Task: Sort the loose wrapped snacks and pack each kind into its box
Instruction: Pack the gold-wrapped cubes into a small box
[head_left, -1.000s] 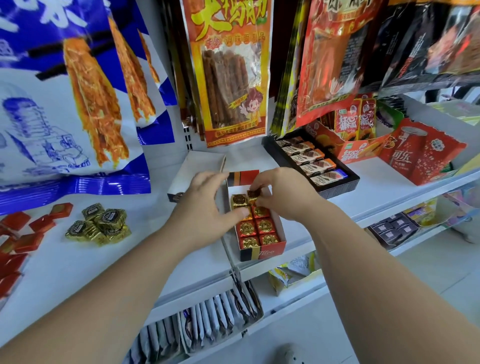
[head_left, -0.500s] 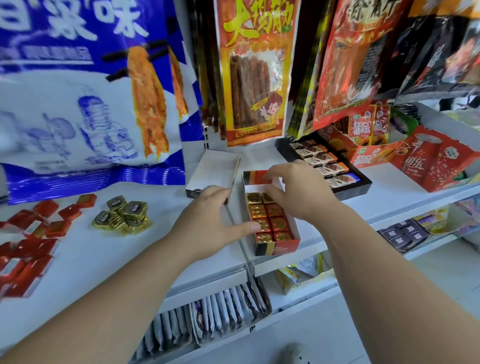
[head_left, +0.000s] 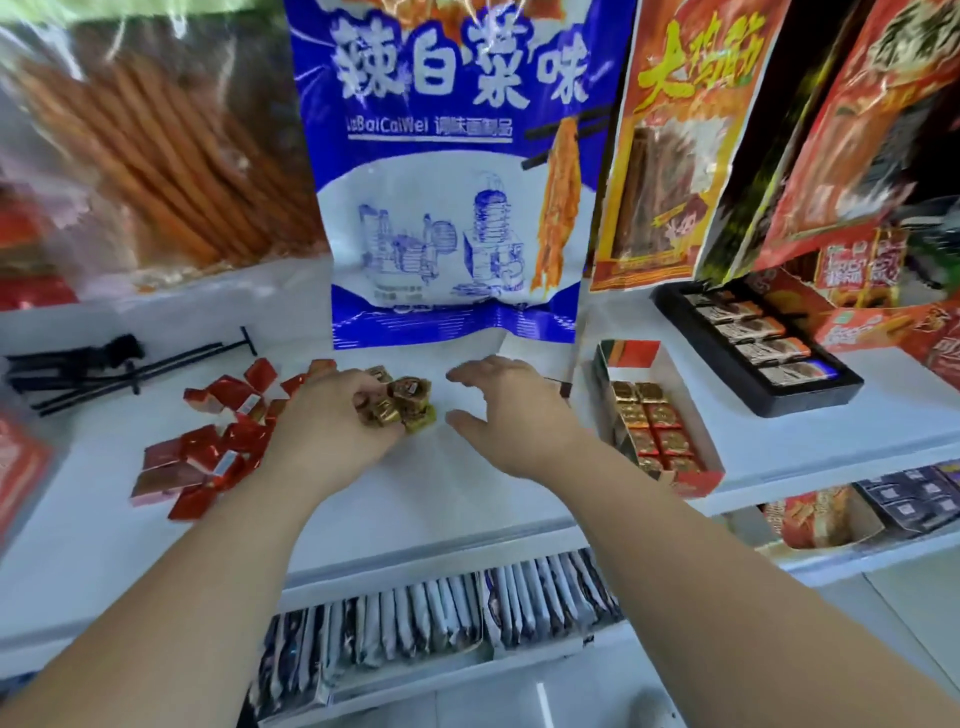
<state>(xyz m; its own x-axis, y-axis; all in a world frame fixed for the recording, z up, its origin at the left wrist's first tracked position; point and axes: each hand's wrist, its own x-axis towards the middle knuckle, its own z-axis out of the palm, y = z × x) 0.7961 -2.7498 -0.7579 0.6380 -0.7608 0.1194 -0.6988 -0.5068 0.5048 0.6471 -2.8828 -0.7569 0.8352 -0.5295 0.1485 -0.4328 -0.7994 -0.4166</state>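
Observation:
A small pile of gold-wrapped snacks lies on the white shelf. My left hand rests on the pile's left side with its fingers curled around some of the gold pieces. Just right of the pile, my right hand hovers with fingers spread and nothing in it. Several red-wrapped snacks are scattered to the left. To the right stands the open red box, holding rows of gold and red-gold pieces.
A blue snack bag hangs behind the pile, with more hanging bags on either side. A black tray of wrapped bars sits at the right. Black hooks lie at the left. Packets stand on the lower shelf.
Both hands left the red box and moved left to the gold pile. The left hand has closed onto gold pieces. The view swung left.

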